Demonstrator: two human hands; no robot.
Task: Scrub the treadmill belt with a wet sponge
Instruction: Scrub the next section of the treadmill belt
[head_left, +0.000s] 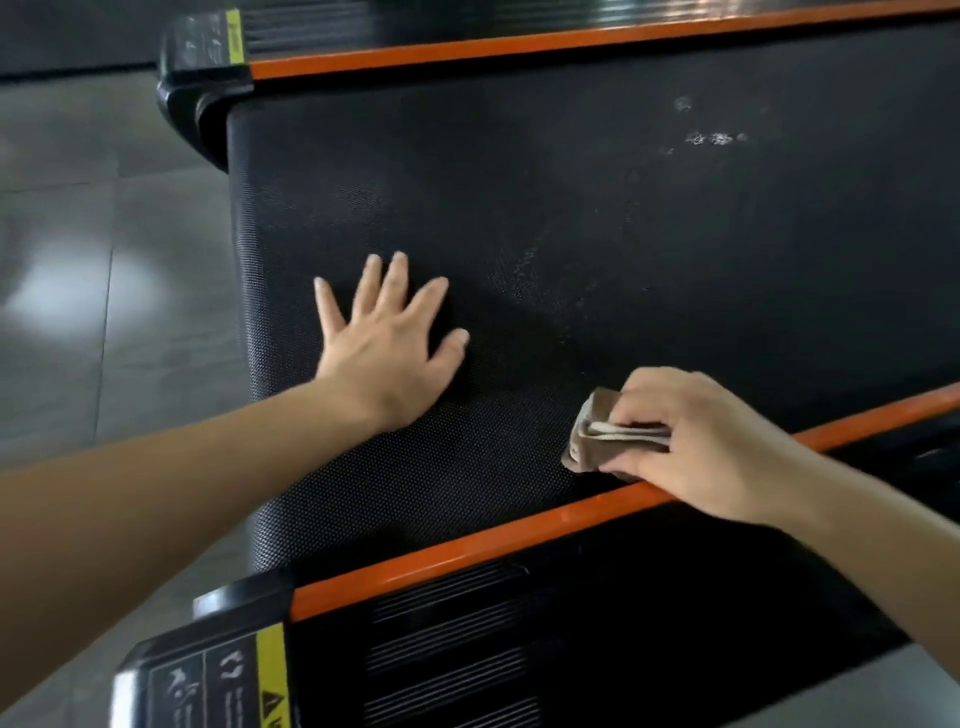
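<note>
The left hand (387, 338) lay flat with fingers spread wide on the black treadmill belt (597, 218) near its left end, while the right hand (696, 441) gripped a folded brown sponge (597, 441) against the belt just beside the near orange rail (467, 551).

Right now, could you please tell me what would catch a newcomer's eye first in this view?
First comes the left hand, spread flat on the black treadmill belt near its left end. Next is the right hand, gripping a brown sponge on the belt beside the near orange strip. Then there are the whitish specks on the belt at upper right.
</note>
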